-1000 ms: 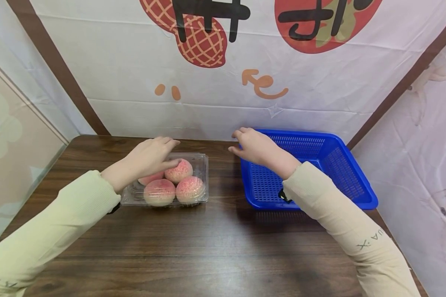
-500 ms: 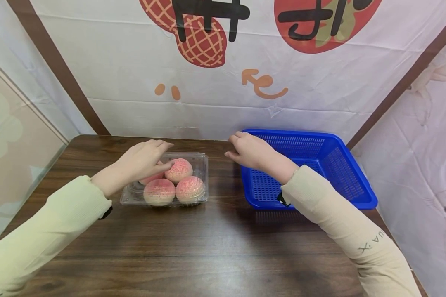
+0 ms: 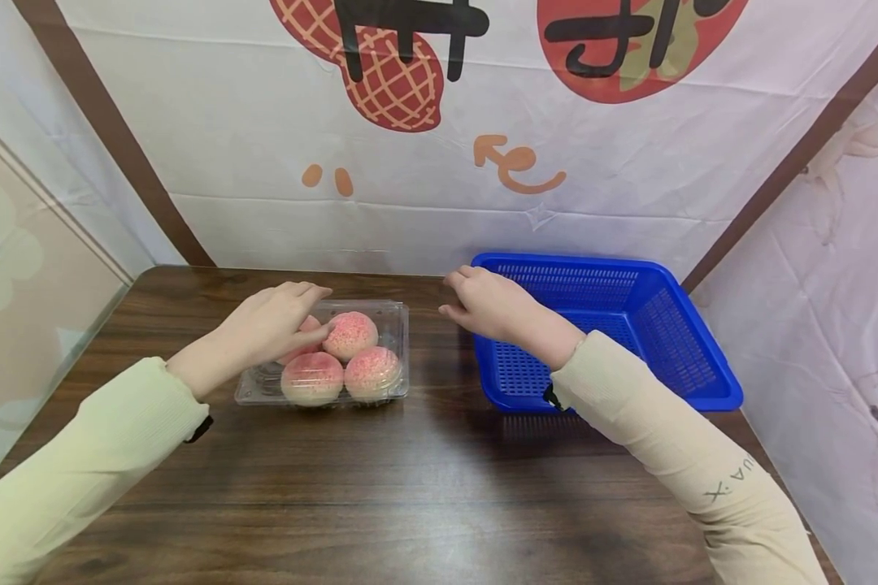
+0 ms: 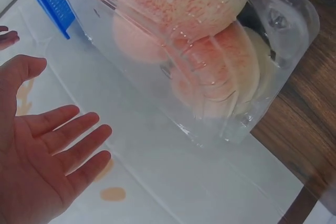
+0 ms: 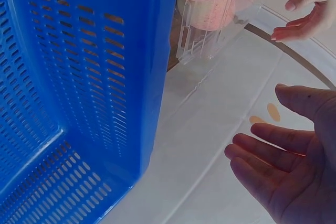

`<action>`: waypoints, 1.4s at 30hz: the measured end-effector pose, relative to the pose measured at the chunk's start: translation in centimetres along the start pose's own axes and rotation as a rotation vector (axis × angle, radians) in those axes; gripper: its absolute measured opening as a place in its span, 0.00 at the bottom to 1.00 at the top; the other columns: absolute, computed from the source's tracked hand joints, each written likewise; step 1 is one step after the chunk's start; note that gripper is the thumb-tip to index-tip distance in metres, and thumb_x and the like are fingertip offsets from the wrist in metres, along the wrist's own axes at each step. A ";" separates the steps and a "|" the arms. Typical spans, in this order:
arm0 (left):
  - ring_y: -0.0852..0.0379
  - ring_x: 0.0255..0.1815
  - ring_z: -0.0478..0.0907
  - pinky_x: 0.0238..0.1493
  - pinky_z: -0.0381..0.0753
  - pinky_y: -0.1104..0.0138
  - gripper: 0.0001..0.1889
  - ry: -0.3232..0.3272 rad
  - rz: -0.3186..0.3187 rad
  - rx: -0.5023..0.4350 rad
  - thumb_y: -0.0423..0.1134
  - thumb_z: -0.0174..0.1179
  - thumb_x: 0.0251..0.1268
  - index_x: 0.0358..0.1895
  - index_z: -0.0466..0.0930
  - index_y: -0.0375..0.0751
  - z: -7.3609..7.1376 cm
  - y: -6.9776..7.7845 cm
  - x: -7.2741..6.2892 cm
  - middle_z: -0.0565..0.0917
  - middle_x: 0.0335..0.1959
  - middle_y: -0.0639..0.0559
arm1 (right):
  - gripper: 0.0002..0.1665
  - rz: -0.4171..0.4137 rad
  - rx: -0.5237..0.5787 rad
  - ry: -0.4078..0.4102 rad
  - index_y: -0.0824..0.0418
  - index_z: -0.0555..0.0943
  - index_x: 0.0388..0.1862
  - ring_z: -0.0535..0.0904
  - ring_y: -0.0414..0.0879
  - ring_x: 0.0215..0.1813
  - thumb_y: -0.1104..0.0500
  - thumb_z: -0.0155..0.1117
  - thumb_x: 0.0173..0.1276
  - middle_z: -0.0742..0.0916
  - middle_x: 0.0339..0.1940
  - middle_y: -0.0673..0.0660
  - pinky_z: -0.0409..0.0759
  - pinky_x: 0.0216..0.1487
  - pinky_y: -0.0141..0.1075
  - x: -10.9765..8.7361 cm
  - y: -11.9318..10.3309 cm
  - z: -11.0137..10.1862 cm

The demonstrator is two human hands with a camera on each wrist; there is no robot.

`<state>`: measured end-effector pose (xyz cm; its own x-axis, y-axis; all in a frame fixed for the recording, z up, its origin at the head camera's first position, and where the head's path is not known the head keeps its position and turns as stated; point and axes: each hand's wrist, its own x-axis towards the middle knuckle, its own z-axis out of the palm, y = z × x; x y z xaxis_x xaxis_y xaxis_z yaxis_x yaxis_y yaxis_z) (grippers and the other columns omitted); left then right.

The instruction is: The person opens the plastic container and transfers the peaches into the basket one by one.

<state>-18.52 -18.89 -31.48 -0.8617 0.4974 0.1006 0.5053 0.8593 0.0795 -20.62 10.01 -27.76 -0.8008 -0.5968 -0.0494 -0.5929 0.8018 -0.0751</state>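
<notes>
In the head view a clear plastic box sits left of centre on the table, holding several round peaches, cream below and speckled pink on top. My left hand hovers over the box's left part with nothing in it, its thumb overlapping a peach at the back. Spread fingers show beside the box in the left wrist view. Over the left rim of a blue plastic basket is my right hand, holding nothing. Its relaxed fingers appear outside the basket wall in the right wrist view.
The dark wood table runs up to a white printed curtain at the back. Between box and basket lies a strip of bare wood. More curtain hangs close along the right side, near the basket.
My left hand has drawn back to the left and a little nearer to me. The right hand has sunk slightly and shifted left. Box, peaches and basket stay where they were.
</notes>
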 end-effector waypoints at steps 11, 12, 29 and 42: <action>0.38 0.56 0.68 0.55 0.69 0.47 0.27 0.000 -0.017 -0.027 0.44 0.53 0.59 0.58 0.67 0.28 0.3 -0.6 -0.7 0.73 0.54 0.34 | 0.26 -0.050 -0.040 0.042 0.66 0.72 0.57 0.74 0.49 0.53 0.48 0.53 0.68 0.79 0.51 0.58 0.77 0.52 0.39 -0.6 -1.1 0.6; 0.38 0.56 0.68 0.55 0.69 0.47 0.27 -0.002 -0.016 -0.028 0.44 0.53 0.60 0.58 0.67 0.28 0.3 -0.6 -0.8 0.73 0.55 0.34 | 0.27 -0.058 -0.044 0.042 0.66 0.72 0.57 0.74 0.49 0.53 0.48 0.53 0.68 0.79 0.51 0.58 0.77 0.52 0.39 -0.7 -1.2 0.7; 0.36 0.53 0.69 0.52 0.70 0.44 0.28 0.005 -0.039 -0.033 0.46 0.56 0.60 0.57 0.68 0.27 1.0 -0.8 -1.7 0.73 0.53 0.31 | 0.27 -0.070 -0.027 0.026 0.65 0.72 0.57 0.75 0.47 0.51 0.48 0.53 0.68 0.79 0.50 0.57 0.78 0.50 0.38 -0.9 -2.2 1.6; 0.35 0.54 0.69 0.52 0.70 0.43 0.29 0.028 -0.071 -0.050 0.47 0.57 0.60 0.57 0.67 0.27 0.9 -0.5 -2.4 0.73 0.53 0.31 | 0.26 -0.074 -0.008 0.039 0.66 0.72 0.56 0.75 0.48 0.51 0.48 0.53 0.68 0.79 0.48 0.58 0.77 0.51 0.38 -1.0 -2.7 2.1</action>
<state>-16.76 -20.40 -32.63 -0.8942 0.4312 0.1203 0.4451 0.8849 0.1372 -18.00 8.38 -29.57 -0.7573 -0.6530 -0.0048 -0.6512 0.7557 -0.0695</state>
